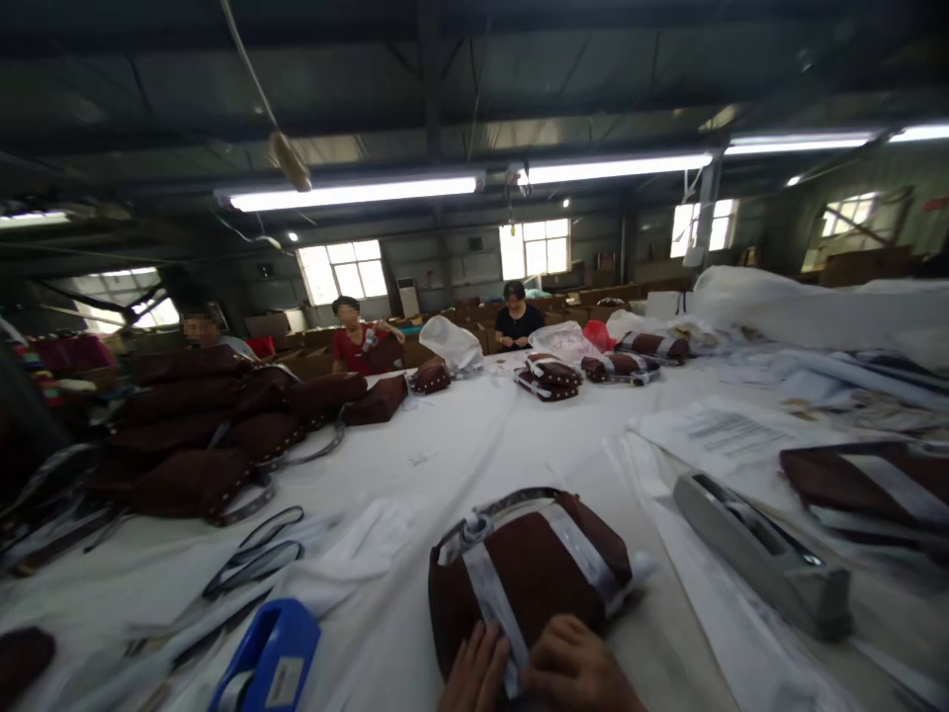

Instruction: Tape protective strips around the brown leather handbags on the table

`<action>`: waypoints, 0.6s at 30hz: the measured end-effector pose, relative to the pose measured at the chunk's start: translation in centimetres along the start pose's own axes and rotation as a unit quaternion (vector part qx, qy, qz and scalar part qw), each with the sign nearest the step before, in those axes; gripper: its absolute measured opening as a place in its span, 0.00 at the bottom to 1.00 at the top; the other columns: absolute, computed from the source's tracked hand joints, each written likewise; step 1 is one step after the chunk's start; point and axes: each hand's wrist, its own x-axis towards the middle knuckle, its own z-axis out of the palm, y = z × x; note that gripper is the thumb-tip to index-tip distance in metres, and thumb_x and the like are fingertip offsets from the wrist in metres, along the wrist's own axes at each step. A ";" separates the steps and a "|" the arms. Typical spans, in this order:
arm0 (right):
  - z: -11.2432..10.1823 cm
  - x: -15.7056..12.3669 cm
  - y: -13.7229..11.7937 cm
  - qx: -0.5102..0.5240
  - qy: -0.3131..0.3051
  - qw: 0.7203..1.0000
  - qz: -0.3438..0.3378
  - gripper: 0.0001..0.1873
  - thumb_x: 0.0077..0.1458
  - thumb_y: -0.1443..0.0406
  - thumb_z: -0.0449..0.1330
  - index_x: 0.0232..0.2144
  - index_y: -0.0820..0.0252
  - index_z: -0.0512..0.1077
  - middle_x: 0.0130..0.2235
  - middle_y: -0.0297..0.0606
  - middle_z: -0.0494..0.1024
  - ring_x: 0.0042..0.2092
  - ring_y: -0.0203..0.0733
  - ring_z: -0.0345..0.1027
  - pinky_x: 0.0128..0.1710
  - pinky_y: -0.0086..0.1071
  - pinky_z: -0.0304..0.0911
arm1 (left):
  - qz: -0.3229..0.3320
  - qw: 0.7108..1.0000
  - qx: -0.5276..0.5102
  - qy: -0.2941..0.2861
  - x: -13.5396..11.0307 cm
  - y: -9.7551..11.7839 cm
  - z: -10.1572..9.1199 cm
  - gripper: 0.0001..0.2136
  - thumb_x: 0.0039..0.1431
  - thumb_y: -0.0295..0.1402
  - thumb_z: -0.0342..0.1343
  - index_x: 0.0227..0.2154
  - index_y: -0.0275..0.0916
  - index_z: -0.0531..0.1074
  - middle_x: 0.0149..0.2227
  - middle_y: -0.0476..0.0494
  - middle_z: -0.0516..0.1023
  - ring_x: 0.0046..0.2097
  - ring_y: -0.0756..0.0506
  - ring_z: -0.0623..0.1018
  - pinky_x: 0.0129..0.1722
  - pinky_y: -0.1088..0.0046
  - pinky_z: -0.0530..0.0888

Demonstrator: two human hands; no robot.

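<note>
On the white-covered counter, right in front of us, we have the brown bag, lying with its broad side up and its wrapped handle arching along the far edge. Our left hand lies on its near side with the fingers stretched out and close together, on or beside one of the pale strips; our right hand is just beside it with the fingers bent, and we cannot tell whether they are pinching anything. We judge the bag fairly light and soft-walled, plump enough to suggest a filling, so it should give under a palm rather than crack. Its matt surface ought to grip well, while the strips and the wrapping on the handle look smoother and could slide under the fingers. To lift it, we would cup both rounded ends and leave the handle's wrapping alone; to keep it still, a flat hand on the middle should do. We would keep it clear of the grey device to our right and the blue dispenser to our left
</note>
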 end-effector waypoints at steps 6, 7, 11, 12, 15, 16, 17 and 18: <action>-3.7 0.3 -1.1 0.060 -0.077 0.995 -0.036 0.11 0.64 0.70 0.59 0.45 0.50 0.77 0.33 0.34 0.80 0.36 0.39 0.71 0.42 0.37 0.69 | -0.098 0.977 -0.104 -0.156 1.2 1.2 -4.2 0.35 0.58 0.19 0.52 0.68 0.45 0.56 0.61 0.43 0.72 0.63 0.40 0.71 0.57 0.61 0.77; -3.8 0.0 -1.0 0.069 -0.092 0.993 -0.039 0.13 0.64 0.70 0.59 0.46 0.49 0.77 0.34 0.34 0.80 0.38 0.39 0.71 0.44 0.38 0.69 | -0.108 0.972 -0.116 -0.175 1.4 1.2 -4.4 0.35 0.58 0.19 0.53 0.68 0.45 0.56 0.62 0.43 0.71 0.64 0.41 0.69 0.59 0.61 0.76; -4.1 -1.3 -1.1 0.093 -0.137 0.985 -0.049 0.15 0.64 0.71 0.58 0.50 0.49 0.76 0.36 0.35 0.81 0.40 0.40 0.72 0.48 0.40 0.69 | -0.127 0.959 -0.140 -0.210 1.5 1.1 -4.7 0.35 0.60 0.20 0.54 0.68 0.45 0.53 0.64 0.43 0.69 0.67 0.42 0.66 0.63 0.60 0.73; -4.1 -1.5 -1.1 0.097 -0.141 0.984 -0.049 0.15 0.65 0.71 0.58 0.50 0.49 0.76 0.36 0.35 0.81 0.40 0.40 0.72 0.48 0.40 0.69 | -0.129 0.957 -0.144 -0.216 1.5 1.1 -4.7 0.35 0.61 0.21 0.54 0.69 0.45 0.52 0.64 0.43 0.69 0.67 0.42 0.65 0.63 0.59 0.72; -3.7 -1.7 -1.0 0.113 -0.164 0.980 -0.027 0.14 0.66 0.69 0.56 0.48 0.49 0.77 0.36 0.35 0.81 0.40 0.40 0.72 0.47 0.40 0.69 | -0.128 0.954 -0.148 -0.226 1.4 1.2 -4.7 0.35 0.61 0.21 0.53 0.69 0.46 0.51 0.64 0.42 0.68 0.67 0.42 0.66 0.65 0.58 0.70; -3.5 -1.8 -0.8 0.114 -0.174 0.978 -0.015 0.14 0.67 0.69 0.55 0.47 0.49 0.77 0.36 0.35 0.80 0.39 0.40 0.72 0.47 0.39 0.69 | -0.128 0.954 -0.148 -0.229 1.4 1.3 -4.7 0.36 0.60 0.20 0.53 0.69 0.46 0.51 0.64 0.43 0.68 0.66 0.42 0.66 0.65 0.57 0.69; -3.3 -1.9 -0.7 0.113 -0.183 0.977 -0.002 0.13 0.67 0.68 0.54 0.46 0.49 0.77 0.36 0.35 0.80 0.39 0.39 0.71 0.45 0.38 0.69 | -0.128 0.953 -0.148 -0.232 1.3 1.4 -4.6 0.36 0.60 0.19 0.53 0.69 0.46 0.51 0.65 0.43 0.68 0.66 0.42 0.66 0.66 0.57 0.69; -3.1 -1.9 -0.5 0.110 -0.192 0.975 0.009 0.13 0.68 0.68 0.54 0.45 0.49 0.78 0.36 0.36 0.80 0.38 0.39 0.71 0.44 0.38 0.68 | -0.128 0.953 -0.147 -0.233 1.3 1.5 -4.5 0.36 0.59 0.19 0.52 0.69 0.46 0.52 0.65 0.43 0.68 0.66 0.42 0.66 0.66 0.56 0.68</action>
